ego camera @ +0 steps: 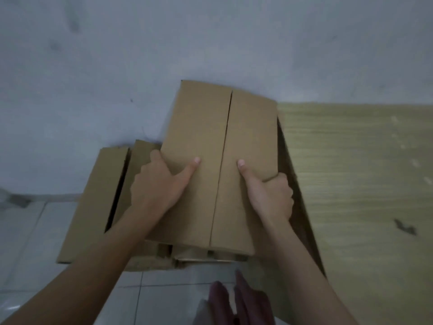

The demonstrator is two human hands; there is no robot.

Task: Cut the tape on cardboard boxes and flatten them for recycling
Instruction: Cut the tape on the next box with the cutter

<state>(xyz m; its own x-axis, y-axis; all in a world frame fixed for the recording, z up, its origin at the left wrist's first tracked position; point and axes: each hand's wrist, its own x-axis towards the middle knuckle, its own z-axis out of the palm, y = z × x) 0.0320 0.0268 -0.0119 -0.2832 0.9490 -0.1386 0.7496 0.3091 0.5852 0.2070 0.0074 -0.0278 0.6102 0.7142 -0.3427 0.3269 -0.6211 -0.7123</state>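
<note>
- Brown cardboard box [210, 165], top flaps parted along the seam, no tape visible; held above the floor, not yet flattened.
- Left hand [159, 186] and right hand [269, 193] grasping its sides, thumbs on top.
- Flattened brown cardboard [93, 202] lying beneath.
- Pale tiled floor [30, 231], grey wall [117, 55], wood-grain panel [363, 184] to the right.

- Grey wall [164, 43]: plain, faintly smudged.
- Tiled floor [28, 242]: pale tiles, grout lines visible.
- Wood-grain panel [363, 184]: at right, bears a dark mark [405, 227].
</note>
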